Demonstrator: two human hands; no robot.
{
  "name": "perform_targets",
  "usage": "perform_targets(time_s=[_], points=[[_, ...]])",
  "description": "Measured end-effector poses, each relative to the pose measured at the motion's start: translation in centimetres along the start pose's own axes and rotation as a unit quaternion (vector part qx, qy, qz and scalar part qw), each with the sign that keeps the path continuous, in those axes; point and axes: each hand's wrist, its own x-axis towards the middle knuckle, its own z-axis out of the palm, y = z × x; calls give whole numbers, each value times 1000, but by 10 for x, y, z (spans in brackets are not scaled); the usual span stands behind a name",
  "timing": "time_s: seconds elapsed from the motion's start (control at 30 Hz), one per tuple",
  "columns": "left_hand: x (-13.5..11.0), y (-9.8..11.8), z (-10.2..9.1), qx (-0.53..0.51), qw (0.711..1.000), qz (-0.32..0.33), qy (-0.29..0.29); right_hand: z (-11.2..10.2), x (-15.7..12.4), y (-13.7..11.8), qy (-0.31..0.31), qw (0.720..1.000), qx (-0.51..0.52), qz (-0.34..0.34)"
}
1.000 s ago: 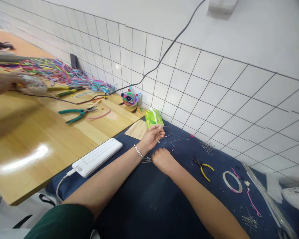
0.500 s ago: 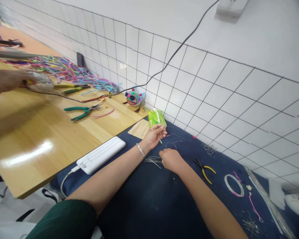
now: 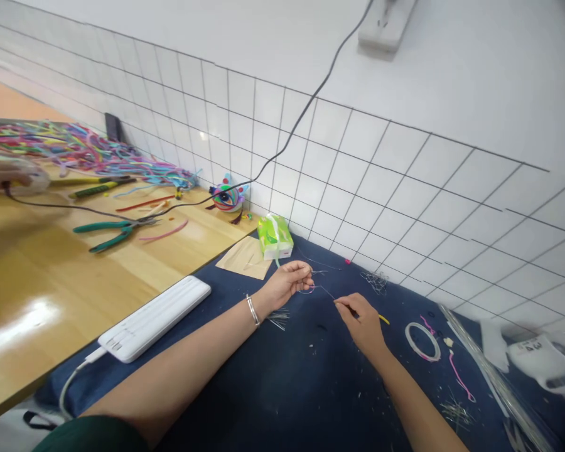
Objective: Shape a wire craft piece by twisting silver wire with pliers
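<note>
Writing: large dark characters on white plastic device, far right, maybe "39", hard to make out. Small print on white rectangular power bank too faint to read; no legible text on bright green soft tissue packet.

Left hand palm turned right, fingers curled, thumb and fingertips pinched on fine silvery wire; silver metal bangle at wrist. Thin round wire loop with pink on it sits just below those fingertips, over the cloth. Right hand, back up, thumb and forefinger closed on the end of thin dark strand, which runs left toward the loop; exact join too small to tell.

Around: dark blue cloth under the work. Cut silver wire pieces lie beside left wrist; tangled wire clump far right of the hands. Right hand blocks most of a tool with yellow handle. White ring-shaped coil and pink cord farther right. Left, wooden table: teal-handled metal pliers, multicoloured fuzzy stems, co-worker's hand at far-left edge. Black cable crosses in front of wall grid.
</note>
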Motion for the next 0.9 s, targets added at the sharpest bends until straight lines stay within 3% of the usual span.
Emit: perform_targets(time_s=[0.2,0.47,0.6,0.9], points=[[-19,-26,32,65,990,-101,-79,-26,-35,16,49,993,87,57],[-13,-59,61,61,975,-188,-97,-30,-48,50,52,984,137,101],[-12,-65,62,51,970,-216,-100,-19,-51,66,68,982,140,106],[-12,-67,44,65,960,-252,-102,5,-58,82,39,992,101,60]])
